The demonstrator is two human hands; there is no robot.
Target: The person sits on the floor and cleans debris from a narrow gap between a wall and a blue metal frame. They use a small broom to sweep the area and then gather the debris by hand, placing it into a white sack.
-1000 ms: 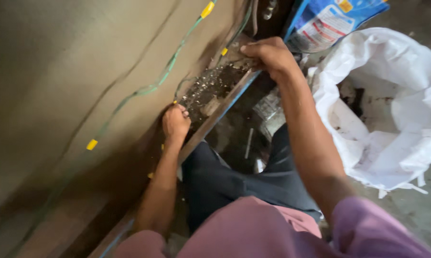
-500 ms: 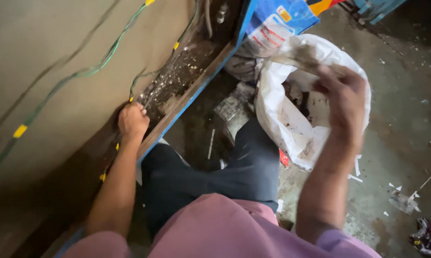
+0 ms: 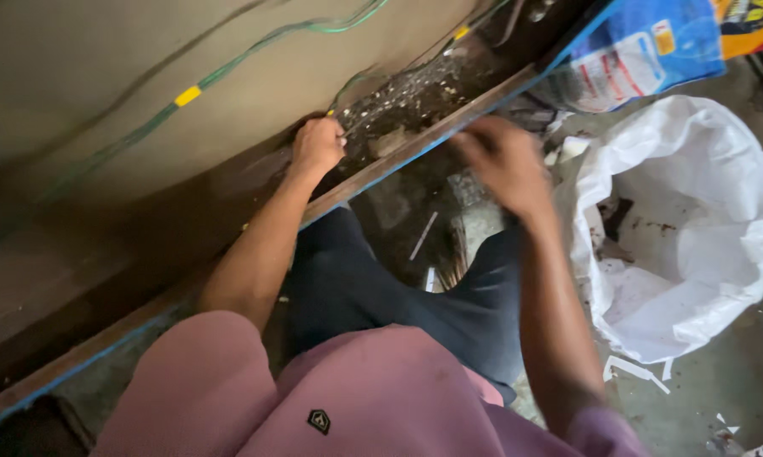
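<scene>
Gritty debris (image 3: 407,97): loose, pale flecks, beside the fist.
Left hand (image 3: 317,145): fisted in the trough.
Right hand (image 3: 502,161): blurred, grip unclear.

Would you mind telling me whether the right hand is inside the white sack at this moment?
No, the right hand is outside the white sack, blurred near the edge of the ledge.
</scene>
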